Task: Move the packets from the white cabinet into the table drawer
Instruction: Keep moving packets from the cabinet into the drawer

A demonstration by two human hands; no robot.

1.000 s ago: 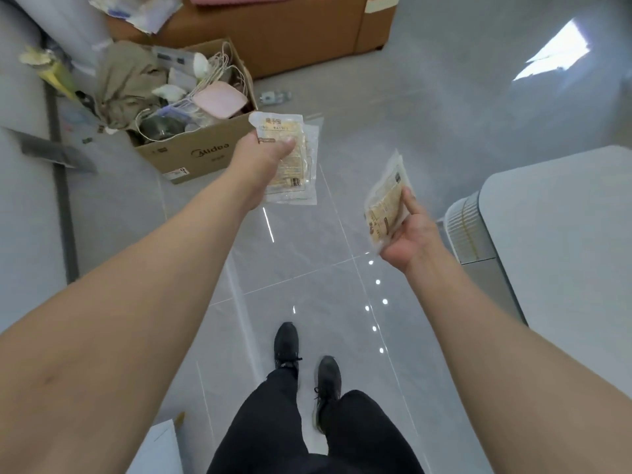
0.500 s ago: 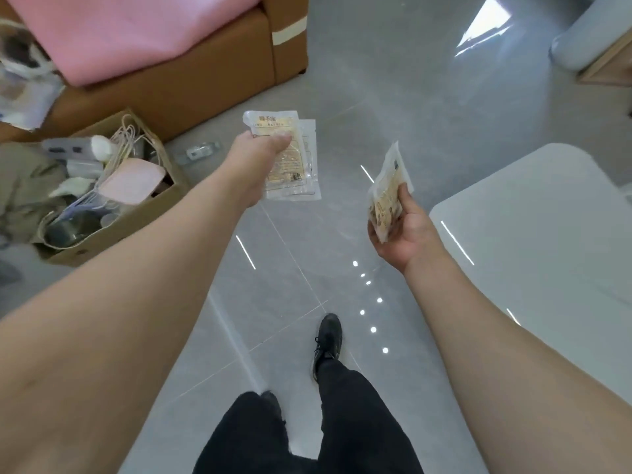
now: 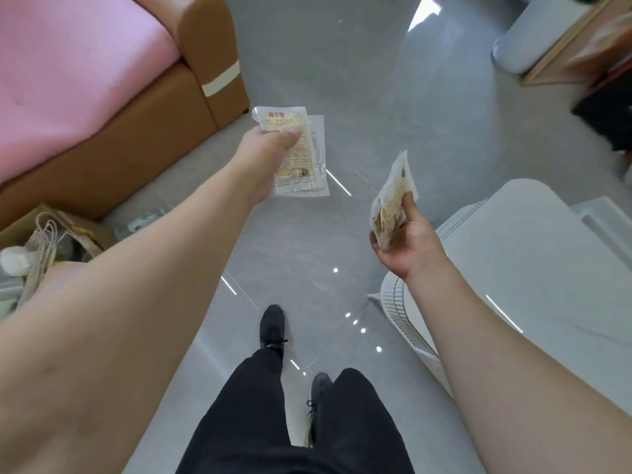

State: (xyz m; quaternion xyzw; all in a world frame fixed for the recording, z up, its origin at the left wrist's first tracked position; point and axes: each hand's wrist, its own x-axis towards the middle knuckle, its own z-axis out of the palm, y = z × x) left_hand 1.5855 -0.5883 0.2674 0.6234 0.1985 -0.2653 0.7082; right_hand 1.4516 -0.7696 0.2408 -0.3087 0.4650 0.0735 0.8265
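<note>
Two flat see-through packets (image 3: 301, 155), one lying on the other, gripped in the left hand (image 3: 270, 145) with the thumb curled over the top one; yellow-brown inside, crinkly and shiny, held out above the floor (image 3: 359, 80). One more packet (image 3: 390, 203), same kind, pinched on its edge in the right hand (image 3: 407, 244), fingers curled round it, standing up tilted. Both held in the air, well apart from each other, nothing between them but grey floor far below.

Off to the right, a white table (image 3: 533, 268) with a rounded corner, smooth and glossy, near the right hand but not touching. Under its edge, a white thing with ribbed slats (image 3: 407, 319).

To the left, a brown sofa (image 3: 201, 97) with a soft pink cover (image 3: 75, 77) and a pale strip on the arm. Lower left, an open cardboard box (image 3: 58, 230) full of cords and odd bits, partly hidden by the left arm.

Below, black trousers (image 3: 273, 422) and black shoes (image 3: 272, 326) on shiny grey tiles dotted with small white lights. Far top right, a white round bin (image 3: 526, 46), blurred
</note>
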